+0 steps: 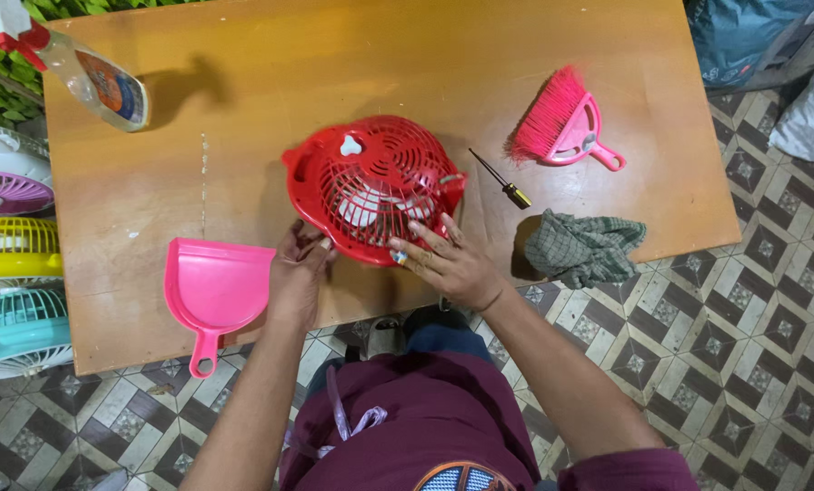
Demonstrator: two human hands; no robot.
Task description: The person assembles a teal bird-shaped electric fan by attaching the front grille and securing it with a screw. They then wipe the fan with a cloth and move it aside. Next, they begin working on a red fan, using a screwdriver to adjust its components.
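Note:
A small red fan point(368, 182) with a grille lies face up on the wooden table point(334, 64), near its front edge. My left hand point(298, 273) grips the fan's near-left rim with curled fingers. My right hand point(448, 264) rests on the near-right part of the grille, fingers spread and pressing on it. A pink dustpan point(214, 289) lies just left of my left hand. A small screwdriver point(502, 182) with a yellow and black handle lies right of the fan.
A pink hand brush point(566, 123) sits at the right back, a grey checked cloth point(584, 245) at the right front edge, a spray bottle point(89, 77) at the far left corner. Purple, yellow and teal fans point(11, 255) stand stacked left of the table. Tiled floor below.

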